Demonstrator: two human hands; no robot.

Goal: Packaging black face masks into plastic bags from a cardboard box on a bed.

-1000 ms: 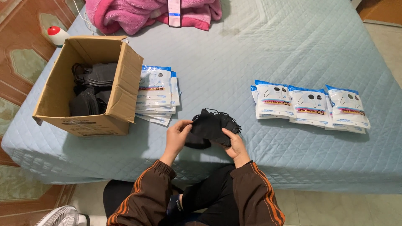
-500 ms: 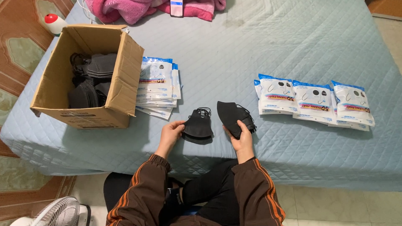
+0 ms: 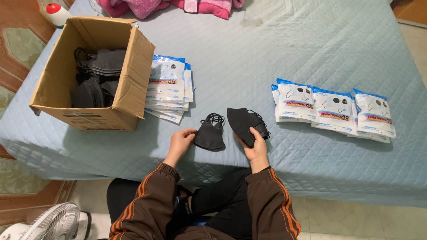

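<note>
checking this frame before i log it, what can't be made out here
Head view only:
- Cardboard box: its near wall hides the bottom, so the count of dark masks inside is unclear.
- Right hand: how many masks are in its black stack cannot be told.
- Pink fabric: cut off by the top edge.
- White fan: cut by the bottom edge.

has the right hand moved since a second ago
Yes. The right hand has drawn its black mask rightward, toward the row of packets; earlier both hands met on one dark bundle. The left hand holds a second mask.
</note>
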